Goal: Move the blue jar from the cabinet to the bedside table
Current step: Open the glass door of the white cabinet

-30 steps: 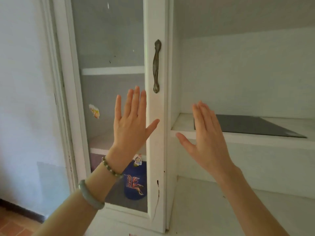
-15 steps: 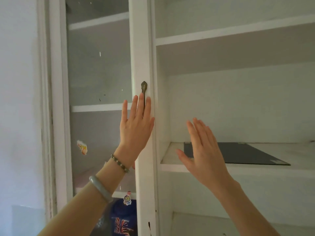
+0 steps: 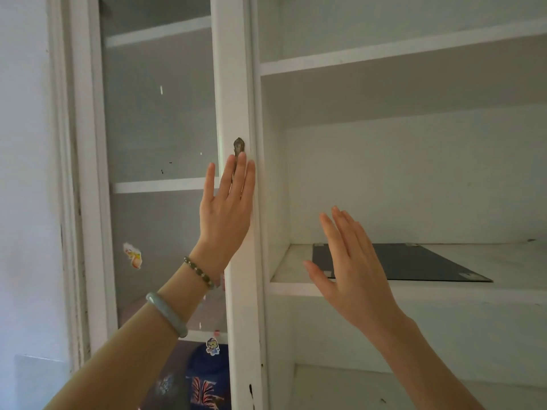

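Note:
The blue jar, with an orange pattern, stands on a low shelf behind the glass cabinet door, at the bottom of the view, partly cut off. My left hand is raised flat with fingers straight, its fingertips over the lower part of the bronze door handle on the white door frame. My right hand is held up open in front of the open shelf section, holding nothing. The bedside table is out of view.
The right cabinet section is open, with white shelves and a dark flat panel lying on the middle shelf. Stickers are stuck on the glass. A white wall is on the left.
The view has tilted upward, so the jar sank to the bottom edge. My left hand moved right onto the door frame by the handle. My right hand stayed raised and open.

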Available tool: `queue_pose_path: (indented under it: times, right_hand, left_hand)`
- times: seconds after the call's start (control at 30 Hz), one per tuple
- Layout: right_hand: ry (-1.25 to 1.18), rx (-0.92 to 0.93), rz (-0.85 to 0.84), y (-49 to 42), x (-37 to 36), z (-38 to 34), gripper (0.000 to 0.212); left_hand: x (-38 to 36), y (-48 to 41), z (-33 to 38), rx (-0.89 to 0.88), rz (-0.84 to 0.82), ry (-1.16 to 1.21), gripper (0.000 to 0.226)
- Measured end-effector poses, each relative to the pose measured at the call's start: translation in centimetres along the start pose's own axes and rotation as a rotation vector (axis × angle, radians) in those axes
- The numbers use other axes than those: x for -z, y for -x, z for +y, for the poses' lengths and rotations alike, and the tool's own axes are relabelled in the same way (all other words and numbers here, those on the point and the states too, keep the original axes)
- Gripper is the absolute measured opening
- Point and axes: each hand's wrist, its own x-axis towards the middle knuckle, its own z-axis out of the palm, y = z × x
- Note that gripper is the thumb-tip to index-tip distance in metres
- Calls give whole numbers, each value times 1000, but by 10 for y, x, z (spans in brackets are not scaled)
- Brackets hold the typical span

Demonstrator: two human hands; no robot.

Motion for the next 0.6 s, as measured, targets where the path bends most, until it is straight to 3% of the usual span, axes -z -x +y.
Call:
queue_pose_path:
  times: [0.13, 0.3, 0.47, 0.6]
  right_hand:
    - [-24, 14, 2, 3, 3, -6, 65]
    - [-54, 25, 1, 3, 4, -20, 64]
    - [-110, 34, 12, 5, 4, -37, 63]
    - [-150, 39, 12, 8, 6, -55, 63]
  left_hand:
    - [8, -1, -5, -53, 79, 19, 53]
    - [34, -5, -32, -244, 75, 90, 49]
    - [64, -3, -50, -218, 91, 144, 31]
    - [91, 4, -58, -186, 37, 188, 32]
